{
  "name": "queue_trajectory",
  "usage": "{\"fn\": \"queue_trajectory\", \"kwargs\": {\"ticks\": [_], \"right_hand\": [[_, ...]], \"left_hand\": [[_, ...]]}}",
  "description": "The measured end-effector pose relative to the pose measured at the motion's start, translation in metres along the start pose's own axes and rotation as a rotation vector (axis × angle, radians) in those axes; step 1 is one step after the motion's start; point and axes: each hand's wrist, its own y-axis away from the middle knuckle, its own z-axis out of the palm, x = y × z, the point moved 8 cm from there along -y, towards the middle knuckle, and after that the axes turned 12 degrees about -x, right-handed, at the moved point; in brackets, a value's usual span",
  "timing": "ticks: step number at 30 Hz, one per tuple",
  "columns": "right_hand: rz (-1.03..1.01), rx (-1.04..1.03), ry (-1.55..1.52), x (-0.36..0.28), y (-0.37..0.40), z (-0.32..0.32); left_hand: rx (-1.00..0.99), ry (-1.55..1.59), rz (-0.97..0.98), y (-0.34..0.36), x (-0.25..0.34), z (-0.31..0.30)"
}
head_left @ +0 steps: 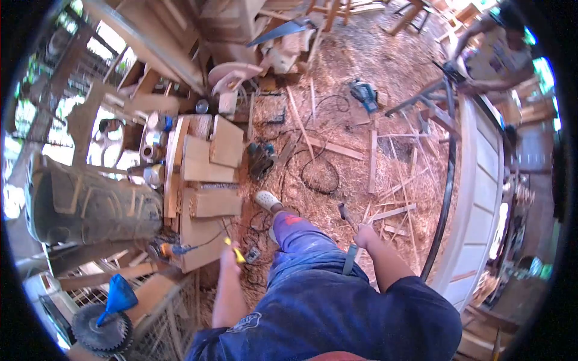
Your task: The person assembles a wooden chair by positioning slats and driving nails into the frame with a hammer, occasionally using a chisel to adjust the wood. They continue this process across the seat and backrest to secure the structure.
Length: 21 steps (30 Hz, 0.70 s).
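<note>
On the left, my left hand (228, 257) is closed around a yellow-handled tool (238, 255). A thin dark shaft seems to extend beyond the fingers, but blur hides its exact kind. My right hand (364, 235) is wrapped round the handle of a hammer (344, 212), held low in front of my right side with its head pointing away from me. Wooden boards (212, 203) lie stacked on a bench just beyond my left hand. Below both hands, wood shavings cover the floor.
A power tool (363, 96) and looping black cable (322, 191) lie among offcuts. A long white panelled piece (478, 174) stands at right, near another person (497, 57). A handsaw (278, 32) rests at the back; a toothed circular blade (101, 333) is at lower left.
</note>
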Motion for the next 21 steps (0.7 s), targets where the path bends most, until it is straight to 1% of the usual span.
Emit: {"fn": "queue_trajectory", "kwargs": {"ticks": [1, 2, 3, 4, 5, 6, 7, 8, 10, 11, 13, 14, 15, 16, 17, 18, 19, 20, 21], "right_hand": [[0.003, -0.009, -0.017, 0.01, 0.001, 0.008], [0.006, -0.02, -0.026, 0.021, 0.003, 0.015], [0.103, 0.01, -0.078, 0.035, 0.011, 0.018], [0.105, -0.029, -0.085, 0.043, 0.014, 0.021], [0.105, -0.068, -0.092, 0.051, 0.014, 0.022], [0.104, -0.106, -0.105, 0.058, 0.012, 0.021], [0.138, -0.164, -0.14, 0.071, 0.002, 0.024], [0.114, -0.119, -0.149, 0.076, -0.005, 0.016], [0.083, -0.044, -0.164, 0.093, -0.016, 0.003], [0.13, -0.087, -0.292, 0.107, -0.025, 0.001], [0.214, -0.177, -0.547, 0.128, -0.051, -0.004], [0.116, 0.154, -0.465, 0.133, -0.058, -0.028], [0.021, 0.494, -0.375, 0.132, -0.06, -0.045], [-0.043, 0.654, -0.229, 0.138, -0.084, -0.054], [-0.083, 0.822, -0.07, 0.145, -0.105, -0.061], [-0.02, 0.446, -0.264, 0.16, -0.12, -0.045], [0.038, 0.085, -0.437, 0.172, -0.133, -0.052], [0.049, 0.02, -0.534, 0.175, -0.125, -0.086], [0.067, -0.044, -0.63, 0.179, -0.12, -0.116]], "left_hand": [[-0.062, -0.013, -0.041, 0.002, -0.033, 0.009], [-0.066, -0.103, -0.032, 0.024, -0.05, 0.024], [-0.031, -0.199, -0.105, 0.016, -0.075, 0.011], [-0.01, -0.271, -0.156, 0.023, -0.084, 0.006], [-0.081, -0.372, -0.159, 0.037, -0.078, 0.015], [0.016, -0.629, -0.093, 0.05, -0.058, 0.015], [0.116, -0.886, -0.018, 0.059, -0.033, 0.027], [0.02, -0.949, 0.021, 0.049, -0.019, 0.031], [-0.011, -0.887, -0.063, 0.031, 0.01, 0.013], [0.059, -0.759, -0.171, 0.025, 0.023, 0.01], [0.094, -0.804, -0.116, 0.02, 0.065, 0.037], [0.061, -0.928, -0.065, -0.011, 0.088, 0.043], [0.036, -1.055, -0.009, -0.029, 0.112, 0.065], [0.019, -1.18, 0.052, -0.035, 0.133, 0.101], [0.075, -1.133, 0.012, -0.043, 0.152, 0.13], [0.103, -1.066, -0.001, -0.064, 0.168, 0.163], [0.095, -1.004, 0.016, -0.082, 0.179, 0.212], [0.06, -0.976, 0.057, -0.097, 0.188, 0.271], [-0.088, -0.958, 0.185, -0.115, 0.202, 0.335]]}}
